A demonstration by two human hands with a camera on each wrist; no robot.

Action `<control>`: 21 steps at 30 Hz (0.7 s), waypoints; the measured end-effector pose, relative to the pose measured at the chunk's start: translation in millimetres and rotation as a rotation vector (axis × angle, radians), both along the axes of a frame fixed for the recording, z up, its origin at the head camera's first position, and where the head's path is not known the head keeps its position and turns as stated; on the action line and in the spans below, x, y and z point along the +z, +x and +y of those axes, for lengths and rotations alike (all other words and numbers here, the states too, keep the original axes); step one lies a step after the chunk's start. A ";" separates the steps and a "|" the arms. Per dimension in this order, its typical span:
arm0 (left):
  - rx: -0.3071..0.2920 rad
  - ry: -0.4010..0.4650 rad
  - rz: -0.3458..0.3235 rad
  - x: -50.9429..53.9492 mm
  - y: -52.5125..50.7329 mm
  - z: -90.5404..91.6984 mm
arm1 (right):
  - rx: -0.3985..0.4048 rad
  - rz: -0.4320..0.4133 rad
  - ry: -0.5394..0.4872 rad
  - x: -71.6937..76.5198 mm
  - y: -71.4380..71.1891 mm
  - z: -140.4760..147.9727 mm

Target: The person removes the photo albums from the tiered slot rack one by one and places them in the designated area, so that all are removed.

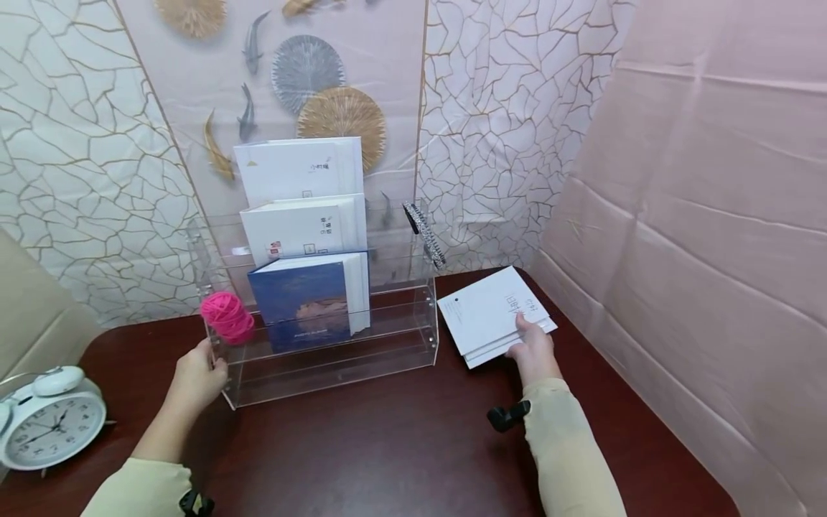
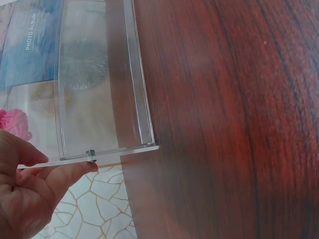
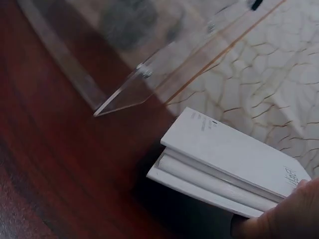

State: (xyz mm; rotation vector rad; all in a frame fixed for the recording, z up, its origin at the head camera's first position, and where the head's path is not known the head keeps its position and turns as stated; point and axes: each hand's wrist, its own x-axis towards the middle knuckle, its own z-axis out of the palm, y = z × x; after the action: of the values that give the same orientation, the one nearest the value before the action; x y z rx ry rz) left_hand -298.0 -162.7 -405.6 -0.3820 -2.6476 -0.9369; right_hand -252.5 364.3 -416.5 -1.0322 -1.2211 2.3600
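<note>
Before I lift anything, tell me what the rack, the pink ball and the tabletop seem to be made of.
Rack: clear, glossy plastic, probably acrylic; the backdrop shows through and its edges catch light.
Pink ball: likely yarn, matte and soft-looking; wound strands show.
Tabletop: reddish-brown wood or wood-look laminate with a sheen; dark grain streaks it.

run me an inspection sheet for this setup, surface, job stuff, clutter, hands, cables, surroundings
Surface: table, dark red-brown with wood grain.
Job's things: clear rack standing; rear book and middle book, both white, behind blue album; held book, white, right of the rack.
Clutter: pink yarn at the rack's left end; black-and-white item at its right, identity unclear; clock at far left.
Hands: left hand grips the rack's side; right hand holds the held book.
Cables: nothing seen.
Surroundings: patterned backdrop; plain cloth at right.
</note>
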 end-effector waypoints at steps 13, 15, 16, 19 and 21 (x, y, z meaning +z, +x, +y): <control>0.016 -0.010 -0.041 4.0 0.7 0.0 | -0.181 -0.055 -0.164 -15.1 -19.6 -3.7; 0.011 -0.009 -0.034 2.6 -0.2 -0.5 | -0.179 -0.043 -0.223 -15.9 -17.9 -2.7; 0.006 -0.007 -0.038 2.0 -0.6 -0.7 | -0.175 -0.045 -0.241 -16.2 -16.9 -2.0; -0.003 0.001 -0.053 1.7 -0.8 -0.5 | -0.151 -0.073 -0.259 -16.2 -12.6 0.4; -0.002 0.003 -0.061 2.2 -0.6 -0.1 | -0.117 -0.091 -0.238 -15.8 -9.0 1.5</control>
State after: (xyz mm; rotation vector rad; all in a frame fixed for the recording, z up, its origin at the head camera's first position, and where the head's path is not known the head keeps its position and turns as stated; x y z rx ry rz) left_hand -298.6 -162.8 -403.4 -0.3616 -2.7006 -0.9673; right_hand -261.5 365.8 -432.2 -1.2608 -0.8948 2.4315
